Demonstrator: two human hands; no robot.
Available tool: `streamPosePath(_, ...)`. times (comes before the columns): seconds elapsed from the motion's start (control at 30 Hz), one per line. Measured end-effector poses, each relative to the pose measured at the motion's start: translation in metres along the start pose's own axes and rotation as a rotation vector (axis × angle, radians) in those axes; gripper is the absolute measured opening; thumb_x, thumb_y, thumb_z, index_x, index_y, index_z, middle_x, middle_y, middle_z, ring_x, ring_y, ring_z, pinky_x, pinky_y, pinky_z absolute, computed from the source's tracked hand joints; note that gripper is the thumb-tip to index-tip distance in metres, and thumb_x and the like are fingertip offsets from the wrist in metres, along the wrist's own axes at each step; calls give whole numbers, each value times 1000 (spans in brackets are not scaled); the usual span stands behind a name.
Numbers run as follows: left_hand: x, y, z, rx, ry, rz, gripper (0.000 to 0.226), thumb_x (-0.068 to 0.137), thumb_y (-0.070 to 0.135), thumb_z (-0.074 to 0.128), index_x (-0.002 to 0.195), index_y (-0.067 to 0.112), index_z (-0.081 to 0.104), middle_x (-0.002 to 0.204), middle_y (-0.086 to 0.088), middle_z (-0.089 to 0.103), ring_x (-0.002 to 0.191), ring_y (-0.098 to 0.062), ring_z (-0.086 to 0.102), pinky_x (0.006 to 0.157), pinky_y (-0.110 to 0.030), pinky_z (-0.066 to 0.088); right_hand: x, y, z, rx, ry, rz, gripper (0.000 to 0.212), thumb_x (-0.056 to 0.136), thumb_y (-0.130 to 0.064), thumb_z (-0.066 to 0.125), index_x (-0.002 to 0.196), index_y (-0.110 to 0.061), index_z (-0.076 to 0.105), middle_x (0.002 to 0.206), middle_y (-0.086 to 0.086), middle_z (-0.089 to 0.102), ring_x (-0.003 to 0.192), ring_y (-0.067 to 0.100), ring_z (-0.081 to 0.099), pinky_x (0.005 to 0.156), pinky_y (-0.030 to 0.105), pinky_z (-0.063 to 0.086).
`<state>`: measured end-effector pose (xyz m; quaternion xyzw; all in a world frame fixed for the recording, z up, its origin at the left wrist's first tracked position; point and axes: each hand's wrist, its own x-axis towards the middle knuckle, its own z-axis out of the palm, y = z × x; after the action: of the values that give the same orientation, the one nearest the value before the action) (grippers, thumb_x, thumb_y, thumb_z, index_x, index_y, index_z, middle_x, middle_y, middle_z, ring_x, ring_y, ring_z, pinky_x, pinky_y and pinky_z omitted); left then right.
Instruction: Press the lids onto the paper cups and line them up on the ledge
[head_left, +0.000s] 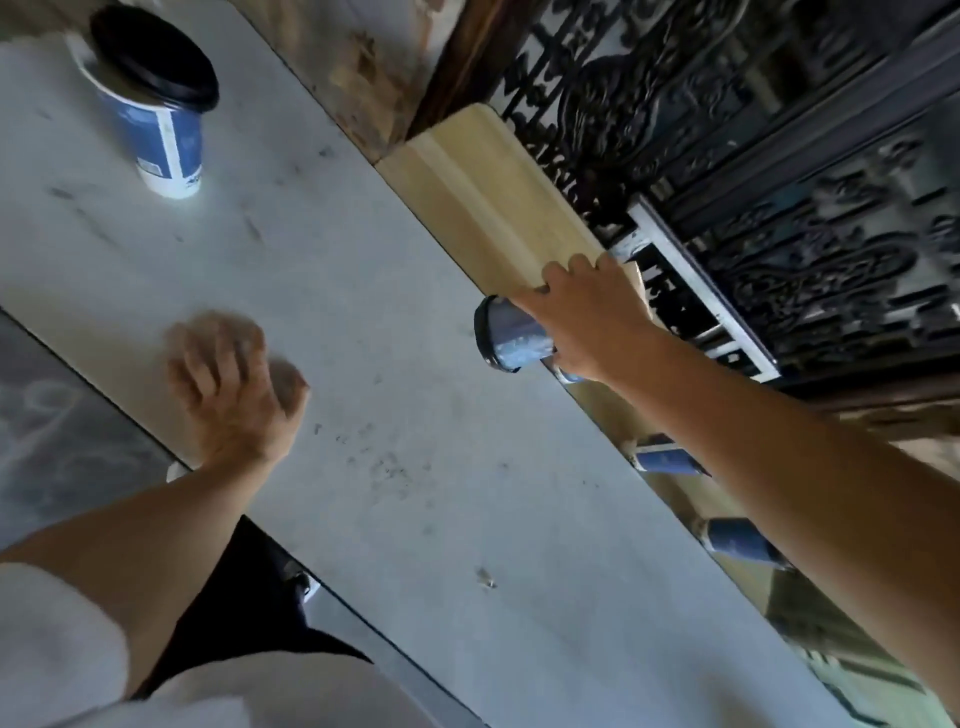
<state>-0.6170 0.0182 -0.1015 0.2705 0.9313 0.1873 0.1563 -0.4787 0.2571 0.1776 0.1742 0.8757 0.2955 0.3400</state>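
Observation:
My right hand (587, 317) grips a blue paper cup with a black lid (511, 335) at the pale wooden ledge (467, 182) beyond the table's far edge. Two more lidded blue cups (667, 460) (740, 540) stand on the ledge, partly hidden behind my right forearm. Another blue and white cup (163, 140) stands on the table at the far left, with a black lid (153, 54) lying loose and askew over its mouth. My left hand (234, 384) hovers blurred over the table with loosely curled fingers, holding nothing.
The grey marble-patterned table (363, 364) fills the middle of the view. A black ornate metal grille (779, 156) rises right behind the ledge. My dark trousers and white sleeve show at the lower left.

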Motion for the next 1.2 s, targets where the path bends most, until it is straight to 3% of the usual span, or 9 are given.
streamPosePath(0.13, -1, 1, -1, -8, 7, 3, 80, 85, 56, 36, 153, 15, 28, 162, -22, 21, 150, -49, 3, 117, -41, -24, 9, 24, -43, -161, 95, -7, 80, 79, -29, 74, 146, -44, 32, 129, 4, 52, 118, 32, 49, 100, 54, 34)
streamPosePath(0.3, -1, 1, -4, 11, -28, 3, 79, 85, 57, 36, 151, 14, 34, 159, -21, 27, 149, -49, 7, 116, -38, -27, 16, 29, -79, -249, 185, -7, 76, 79, -25, 76, 145, -23, 38, 133, 6, 52, 124, 33, 46, 109, 59, 28)
streamPosePath(0.47, 0, 1, -4, 15, -30, 8, 79, 84, 56, 35, 151, 14, 35, 158, -20, 28, 147, -49, 11, 115, -38, -28, 14, 28, -93, -339, 172, -46, 73, 79, -32, 76, 142, -23, 42, 132, 5, 52, 123, 33, 46, 111, 59, 26)
streamPosePath(1.2, 2, 3, -1, 51, -12, -46, 77, 85, 57, 34, 151, 17, 39, 162, -16, 27, 151, -48, 5, 118, -43, -23, 12, 23, -74, -292, 173, -54, 66, 82, -26, 73, 140, -21, 43, 129, 7, 53, 121, 33, 47, 111, 61, 25)
